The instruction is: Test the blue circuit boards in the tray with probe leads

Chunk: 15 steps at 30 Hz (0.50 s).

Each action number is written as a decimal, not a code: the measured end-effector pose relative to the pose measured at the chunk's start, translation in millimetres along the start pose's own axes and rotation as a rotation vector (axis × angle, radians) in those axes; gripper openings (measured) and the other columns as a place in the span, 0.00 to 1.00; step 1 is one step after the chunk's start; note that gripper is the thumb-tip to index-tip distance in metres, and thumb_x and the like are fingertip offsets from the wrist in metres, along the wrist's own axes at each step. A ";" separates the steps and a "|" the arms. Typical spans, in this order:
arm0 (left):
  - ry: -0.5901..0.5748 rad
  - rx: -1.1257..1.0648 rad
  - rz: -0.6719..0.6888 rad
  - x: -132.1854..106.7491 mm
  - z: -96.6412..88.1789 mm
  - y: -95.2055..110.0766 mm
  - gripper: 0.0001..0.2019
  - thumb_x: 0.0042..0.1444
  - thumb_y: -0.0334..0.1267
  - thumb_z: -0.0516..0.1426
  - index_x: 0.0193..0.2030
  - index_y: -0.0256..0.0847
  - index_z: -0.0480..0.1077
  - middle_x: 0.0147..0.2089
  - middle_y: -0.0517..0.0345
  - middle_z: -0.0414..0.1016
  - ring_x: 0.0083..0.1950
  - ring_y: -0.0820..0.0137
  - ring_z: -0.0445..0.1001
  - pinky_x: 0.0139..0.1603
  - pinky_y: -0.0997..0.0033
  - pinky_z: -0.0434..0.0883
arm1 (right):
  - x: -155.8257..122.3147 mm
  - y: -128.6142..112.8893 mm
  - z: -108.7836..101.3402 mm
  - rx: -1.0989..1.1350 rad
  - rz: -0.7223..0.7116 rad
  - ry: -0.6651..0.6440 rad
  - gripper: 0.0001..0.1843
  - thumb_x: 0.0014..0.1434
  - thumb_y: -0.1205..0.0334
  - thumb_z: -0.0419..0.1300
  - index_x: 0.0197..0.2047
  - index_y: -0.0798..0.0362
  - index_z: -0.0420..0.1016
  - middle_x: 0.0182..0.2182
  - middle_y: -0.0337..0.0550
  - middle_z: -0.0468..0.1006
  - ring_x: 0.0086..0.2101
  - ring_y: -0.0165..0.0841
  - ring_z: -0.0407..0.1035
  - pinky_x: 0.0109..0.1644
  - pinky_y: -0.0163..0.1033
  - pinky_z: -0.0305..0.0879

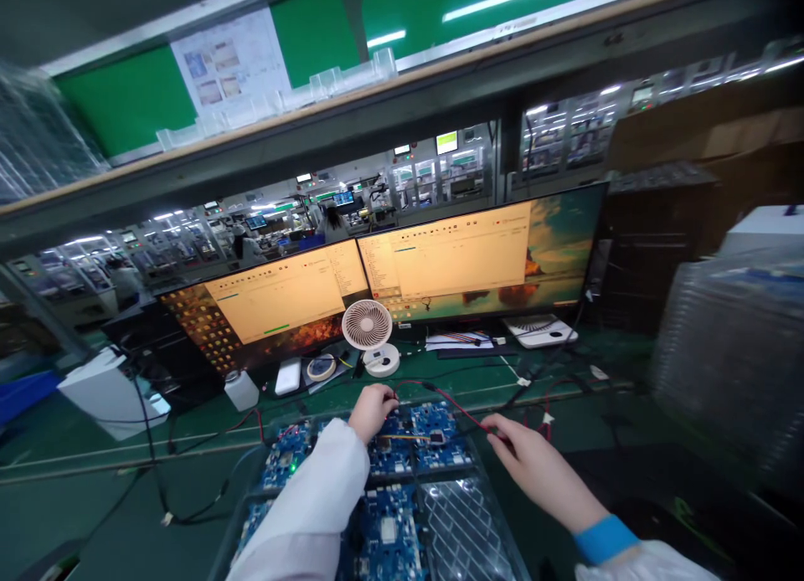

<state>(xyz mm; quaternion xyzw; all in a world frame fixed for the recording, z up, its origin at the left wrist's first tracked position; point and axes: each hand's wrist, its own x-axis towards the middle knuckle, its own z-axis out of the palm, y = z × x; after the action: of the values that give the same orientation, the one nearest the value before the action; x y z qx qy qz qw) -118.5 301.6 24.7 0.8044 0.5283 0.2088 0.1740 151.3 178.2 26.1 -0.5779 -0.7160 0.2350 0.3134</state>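
Observation:
My left hand (372, 412) is closed in a pinch at the back of the tray, over a blue circuit board (389, 455). From its fingertips a thin red-and-black cable (449, 399) runs to the right; its end is hidden by the fingers. My right hand (533, 460) pinches the same cable between thumb and fingers, just right of the tray. The clear plastic tray (499, 531) holds several blue boards in compartments; its front right one shows only a criss-cross base. A yellow-orange lead and small connector (435, 438) lie across the back boards. A green light glows on the left board (286, 455).
Behind the tray stand a small white fan (368, 326) and two monitors (449, 259). A white bottle (241, 390), a tape roll (321, 367) and a white device (541, 331) sit nearby. Loose cables (160, 489) cross the green mat. Stacked clear trays (722, 372) rise at right.

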 end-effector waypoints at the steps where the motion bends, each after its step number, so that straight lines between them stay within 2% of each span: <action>1: 0.011 -0.009 -0.012 0.3 3.4 -2.6 0.06 0.52 0.32 0.57 0.33 0.39 0.76 0.35 0.54 0.80 0.40 0.67 0.75 0.45 0.71 0.69 | 1.0 1.3 3.7 -0.002 -0.006 0.006 0.20 0.61 0.52 0.40 0.45 0.53 0.67 0.41 0.48 0.73 0.41 0.39 0.68 0.44 0.41 0.64; 4: 0.034 -0.028 -0.038 -0.8 9.8 -7.4 0.06 0.51 0.32 0.57 0.32 0.39 0.76 0.34 0.55 0.79 0.39 0.68 0.75 0.43 0.71 0.69 | 2.8 4.8 9.0 -0.008 -0.021 0.003 0.20 0.60 0.54 0.41 0.46 0.54 0.67 0.43 0.49 0.72 0.44 0.39 0.67 0.48 0.42 0.63; 15: 0.033 -0.039 -0.075 -1.9 18.7 -13.4 0.06 0.50 0.34 0.57 0.31 0.41 0.77 0.33 0.56 0.80 0.38 0.68 0.75 0.43 0.71 0.68 | -0.6 7.0 9.6 -0.014 -0.020 -0.047 0.19 0.60 0.53 0.43 0.45 0.53 0.67 0.41 0.47 0.73 0.41 0.39 0.69 0.44 0.41 0.64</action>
<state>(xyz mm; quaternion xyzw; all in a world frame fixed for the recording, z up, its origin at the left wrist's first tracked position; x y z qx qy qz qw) -119.9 303.9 1.8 0.7770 0.5567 0.2254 0.1886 149.2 179.4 14.5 -0.5670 -0.7307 0.2403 0.2946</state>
